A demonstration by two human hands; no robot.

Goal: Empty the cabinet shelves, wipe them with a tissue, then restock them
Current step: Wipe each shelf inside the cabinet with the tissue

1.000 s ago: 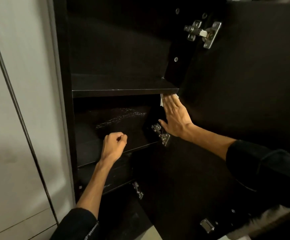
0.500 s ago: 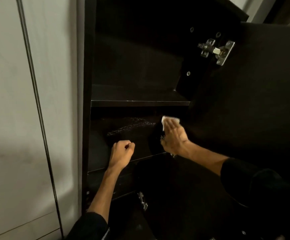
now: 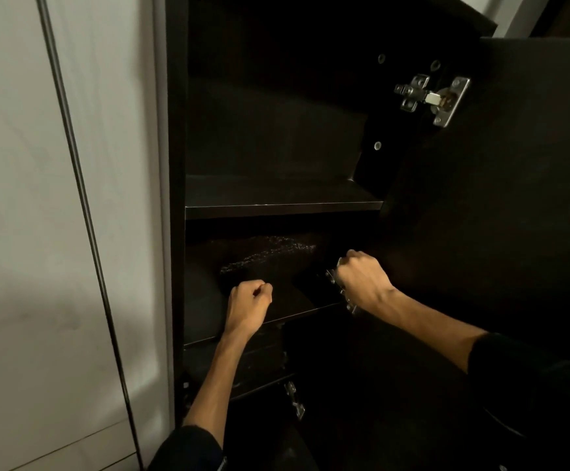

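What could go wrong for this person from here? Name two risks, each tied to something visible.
1. The right hand works right beside a metal hinge on the open door; knuckles could scrape it.
2. The cabinet interior is very dark, so patches of the shelf might be missed.

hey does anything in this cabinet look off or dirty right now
One thing: a pale, speckled smear runs across the dark back panel of the middle compartment, just above the left hand. It looks like residue or scuffing. The upper shelf looks bare.
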